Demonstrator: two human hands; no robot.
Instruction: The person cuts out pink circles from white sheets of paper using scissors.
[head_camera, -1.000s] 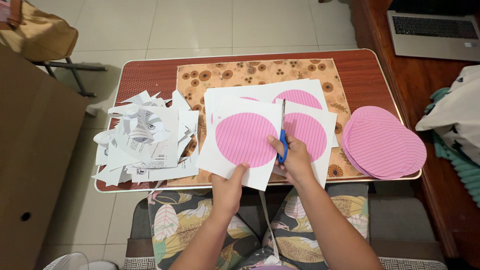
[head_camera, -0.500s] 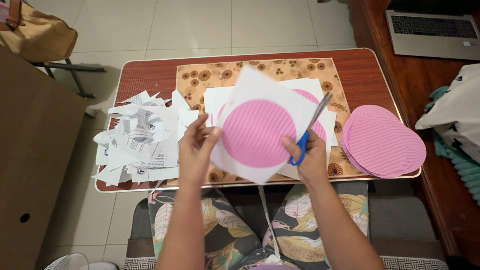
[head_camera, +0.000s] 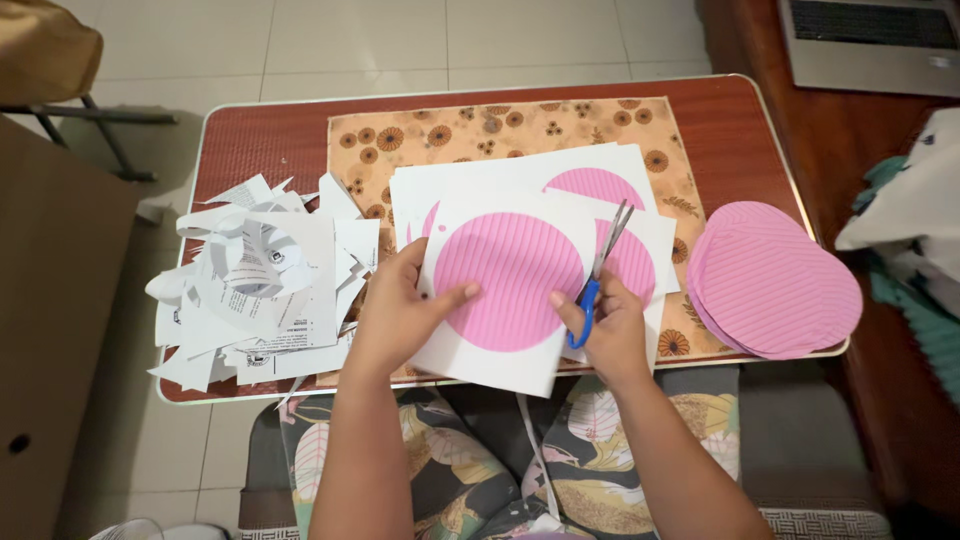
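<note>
Red table (head_camera: 280, 130) over the person's lap, floral mat (head_camera: 500, 125) spread across its middle. Laptop (head_camera: 870, 40) on the wooden bench to the right. Scrap pile (head_camera: 250, 290) of white offcuts covers the table's left end, some hanging over the front edge. Stack of cut pink discs (head_camera: 775, 280) sits at the right end, overhanging the corner. Paper stack (head_camera: 610, 175) with printed pink circles lies on the mat, between scraps and discs.

Top sheet (head_camera: 500, 340) – white with one big striped pink circle – is held just above that stack, near the table's front edge. Left hand (head_camera: 405, 310) grips the sheet's left edge, thumb on top across the circle's rim, fingers curled under. Right hand (head_camera: 610, 325) is closed around the blue handles of the scissors (head_camera: 598, 270) – blades slightly parted, pointing away from the person, at the sheet's right edge beside the circle. Can't tell if the blades are in the paper.
</note>
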